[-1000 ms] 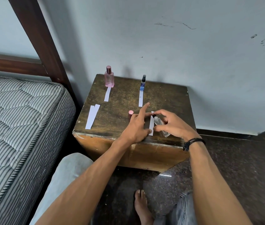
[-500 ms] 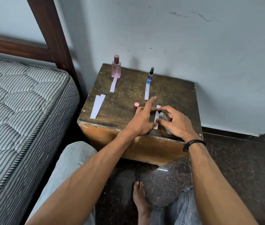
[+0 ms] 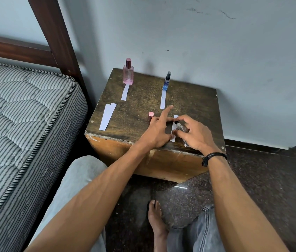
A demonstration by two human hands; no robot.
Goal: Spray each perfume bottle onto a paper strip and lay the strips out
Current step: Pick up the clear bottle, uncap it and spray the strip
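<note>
Clear bottle (image 3: pixel 181 128) sits in the right hand (image 3: pixel 196 136), over the near right part of the wooden box (image 3: pixel 134 110). Fingers and thumb wrap round it. It lies tilted, nozzle far-left, base toward the near edge.

Paper strip (image 3: pixel 175 117) lies flat just left of the bottle, long axis near to far, between the hands. Left hand (image 3: pixel 159 130) pins its near end and holds nothing, index finger straight.

The nozzle is close over the strip, so a spray looks due.

Pink cap (image 3: pixel 151 115) stands just left of the left hand.

Far side: pink bottle (image 3: pixel 128 74) with first strip (image 3: pixel 124 92), blue bottle (image 3: pixel 167 81) with second strip (image 3: pixel 163 99). Spare strips (image 3: pixel 107 117) lie left.
</note>
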